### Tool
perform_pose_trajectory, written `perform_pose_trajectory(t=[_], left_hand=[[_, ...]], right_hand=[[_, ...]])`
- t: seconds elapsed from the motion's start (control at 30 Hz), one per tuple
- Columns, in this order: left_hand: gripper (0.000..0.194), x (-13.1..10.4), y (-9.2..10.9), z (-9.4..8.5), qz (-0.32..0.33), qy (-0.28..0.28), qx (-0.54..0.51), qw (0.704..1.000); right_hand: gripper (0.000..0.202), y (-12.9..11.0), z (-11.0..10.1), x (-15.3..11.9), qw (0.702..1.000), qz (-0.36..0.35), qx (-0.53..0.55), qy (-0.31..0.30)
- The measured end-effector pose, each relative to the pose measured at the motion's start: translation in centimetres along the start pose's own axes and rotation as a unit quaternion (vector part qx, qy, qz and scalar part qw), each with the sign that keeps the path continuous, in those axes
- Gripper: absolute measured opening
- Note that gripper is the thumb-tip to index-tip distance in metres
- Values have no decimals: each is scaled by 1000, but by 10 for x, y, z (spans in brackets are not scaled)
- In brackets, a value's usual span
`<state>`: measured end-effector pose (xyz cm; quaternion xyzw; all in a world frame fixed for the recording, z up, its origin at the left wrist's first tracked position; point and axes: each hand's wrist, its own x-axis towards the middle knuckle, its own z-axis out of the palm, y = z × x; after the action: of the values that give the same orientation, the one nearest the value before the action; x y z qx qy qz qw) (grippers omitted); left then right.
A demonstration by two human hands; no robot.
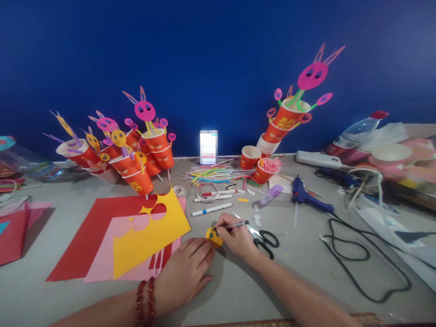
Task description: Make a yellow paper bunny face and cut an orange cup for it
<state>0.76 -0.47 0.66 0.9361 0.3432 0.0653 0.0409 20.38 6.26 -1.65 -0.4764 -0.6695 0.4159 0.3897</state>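
A round yellow paper face point(211, 234) with dark eye spots lies flat on the grey table in front of me. My left hand point(189, 265) rests palm down with its fingers stretched out, their tips at the disc's lower left edge. My right hand point(236, 236) pinches a pen point(238, 225) over the disc; its tip is at or close to the paper, partly hidden by my fingers. Black-handled scissors point(269, 238) lie just right of my right hand. Left of my hands, a yellow sheet point(153, 240) with round cut-outs overlaps pink point(102, 254) and red paper point(81, 240).
Red paper cups with paper faces point(160, 145) stand at the back left, and a taller stack point(284, 118) at the back right. Markers point(211, 209), a purple glue stick point(271, 195) and a phone point(208, 147) lie or stand ahead. A blue glue gun point(306, 197) trails a black cord point(354, 259).
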Motion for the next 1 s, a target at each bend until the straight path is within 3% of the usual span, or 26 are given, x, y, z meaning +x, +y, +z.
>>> perform_pose_trajectory(t=[1.0], left_hand=[[46, 1, 1, -1, -6, 7, 3, 1000]], right_hand=[[11, -1, 0, -3, 1000, -6, -27, 2]])
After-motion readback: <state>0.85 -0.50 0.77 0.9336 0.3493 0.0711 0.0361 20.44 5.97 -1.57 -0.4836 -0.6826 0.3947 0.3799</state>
